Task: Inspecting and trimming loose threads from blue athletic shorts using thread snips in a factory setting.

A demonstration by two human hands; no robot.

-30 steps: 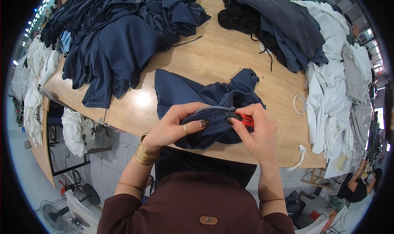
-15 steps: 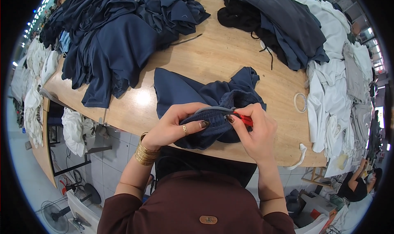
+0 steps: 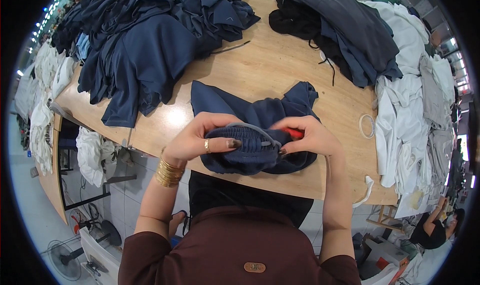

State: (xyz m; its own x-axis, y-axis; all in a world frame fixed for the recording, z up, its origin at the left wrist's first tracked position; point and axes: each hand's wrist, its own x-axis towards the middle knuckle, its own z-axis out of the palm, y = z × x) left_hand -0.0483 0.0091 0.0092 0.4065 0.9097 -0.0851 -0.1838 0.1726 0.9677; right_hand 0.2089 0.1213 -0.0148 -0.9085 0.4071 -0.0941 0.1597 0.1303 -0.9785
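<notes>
- Hands: two, both the person's own, close together over the near edge of one wooden table (image 3: 280, 70).
- Left hand (image 3: 200, 137) is closed on the gathered waistband of one navy garment (image 3: 250, 130), thumb on top of the ribbed elastic, the other fingers curled under the fabric. It wears one ring, and a stack of gold bangles (image 3: 167, 172) sits on that wrist; their exact count cannot be told.
- Right hand (image 3: 307, 137) is pinched shut on the other end of the same waistband, fingertips pressing the cloth. One small red tool (image 3: 295, 133) shows between its fingers; what kind of tool it is cannot be told.
- Navy garment lies bunched on the table near its front edge, directly ahead of the person, its loose part spread away from the hands toward the table's middle.
- One grey drawcord (image 3: 260, 135) arcs across the waistband between the two hands.
- Piles of clothing: three. One dark blue pile (image 3: 145, 40) at the far left, one dark grey and black pile (image 3: 345, 30) at the far right, and one white and grey pile (image 3: 415, 85) along the right edge.
- One roll of clear tape (image 3: 367, 126) lies flat on the table, right of the hands and just beside the white pile.
- One other person (image 3: 435, 227) shows at the lower right, below the table, well apart from the hands.
</notes>
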